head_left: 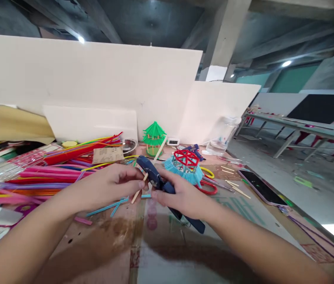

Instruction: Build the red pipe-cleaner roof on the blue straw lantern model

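Note:
My left hand (112,185) pinches a short thin wooden stick (136,196) between thumb and fingers. The stick slants across the near side of a dark blue hand tool (149,169), close to its head. My right hand (181,193) is wrapped round the tool's middle, and a long dark part sticks out below the palm. Fingers cover much of the tool, so its exact kind is unclear. Just behind the right hand sits a light blue model roof (183,177) topped with a red lattice (186,157). A pale flat stick (160,150) rises behind the tool.
Colourful pipe cleaners (45,173) are heaped at left. A green pagoda model (154,138), small digital clock (173,141) and clear plastic jar (223,135) stand at the back. Red-handled scissors (208,188), loose sticks (240,191) and a phone (261,187) lie at right.

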A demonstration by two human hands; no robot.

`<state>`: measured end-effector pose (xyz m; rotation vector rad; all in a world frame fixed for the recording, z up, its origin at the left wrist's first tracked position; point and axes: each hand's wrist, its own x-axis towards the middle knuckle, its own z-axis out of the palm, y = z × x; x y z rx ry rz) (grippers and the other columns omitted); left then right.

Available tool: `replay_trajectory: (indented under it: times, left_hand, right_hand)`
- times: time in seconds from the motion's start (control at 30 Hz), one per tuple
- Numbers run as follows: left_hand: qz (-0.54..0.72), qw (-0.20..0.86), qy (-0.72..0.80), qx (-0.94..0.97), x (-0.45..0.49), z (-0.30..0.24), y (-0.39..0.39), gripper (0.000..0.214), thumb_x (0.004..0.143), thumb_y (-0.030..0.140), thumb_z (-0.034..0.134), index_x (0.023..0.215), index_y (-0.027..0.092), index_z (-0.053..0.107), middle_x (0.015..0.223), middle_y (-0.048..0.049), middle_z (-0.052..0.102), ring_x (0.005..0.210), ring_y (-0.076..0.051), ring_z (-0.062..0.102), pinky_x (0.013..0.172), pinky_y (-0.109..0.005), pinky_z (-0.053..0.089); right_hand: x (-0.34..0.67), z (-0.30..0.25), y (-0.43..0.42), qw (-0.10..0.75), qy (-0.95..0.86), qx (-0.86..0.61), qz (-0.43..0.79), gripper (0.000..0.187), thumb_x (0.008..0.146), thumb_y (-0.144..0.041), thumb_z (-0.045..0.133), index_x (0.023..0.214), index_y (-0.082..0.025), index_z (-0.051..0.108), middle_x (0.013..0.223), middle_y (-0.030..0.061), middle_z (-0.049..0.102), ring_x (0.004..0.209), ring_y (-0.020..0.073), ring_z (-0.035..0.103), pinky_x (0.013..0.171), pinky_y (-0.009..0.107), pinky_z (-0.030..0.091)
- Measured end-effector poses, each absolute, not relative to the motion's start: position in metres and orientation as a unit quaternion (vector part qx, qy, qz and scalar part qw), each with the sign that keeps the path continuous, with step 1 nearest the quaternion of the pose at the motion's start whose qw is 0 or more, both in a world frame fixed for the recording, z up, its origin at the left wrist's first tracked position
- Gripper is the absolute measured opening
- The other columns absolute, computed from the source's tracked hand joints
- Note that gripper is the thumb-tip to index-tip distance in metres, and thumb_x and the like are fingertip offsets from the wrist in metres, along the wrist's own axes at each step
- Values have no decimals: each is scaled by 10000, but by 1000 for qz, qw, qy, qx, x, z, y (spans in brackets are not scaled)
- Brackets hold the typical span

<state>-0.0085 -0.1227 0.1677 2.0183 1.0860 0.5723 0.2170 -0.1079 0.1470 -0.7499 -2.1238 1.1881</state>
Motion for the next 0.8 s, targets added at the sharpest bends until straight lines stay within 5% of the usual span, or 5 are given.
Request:
replay_trajectory:
  times: [0.23,0.47,0.63,0.8]
  left_hand:
    - [421,511,317,679,-33,131,-102,730,819,416,741,1450,337,382,1403,-118,526,839,-152,668,724,-290,550]
    - [342,650,277,619,-28,121,-101,517,747,307,826,1206,195,614,890,-51,727,625,-130,676,607,-242,554]
    - [325,683,236,610,-22,126,-114,527,764,264,817,1249,229,612,861,-50,764,620,-139,699,587,-226,557]
    - [300,706,216,605,-14,134,-128,483,793,183,784,1245,248,627,864,-36,771,613,-119,704,546,-169,537]
  right_hand:
    - [196,119,-80,222,-766,-215,564,360,884,-411,632,1128,-155,564,677,-40,517,587,102,483,575,237,417]
    - [195,112,-85,232,-847,-228,421,525,867,-355,657,1347,-194,516,1169,64,621,1029,194,585,908,350,491]
    - [207,120,-89,154,-792,-186,560,385,883,-331,623,1220,-167,536,941,23,596,775,130,598,679,267,535]
    - [213,121,-86,127,-740,-110,651,297,868,-351,661,1044,-147,536,890,12,586,770,117,621,669,236,518]
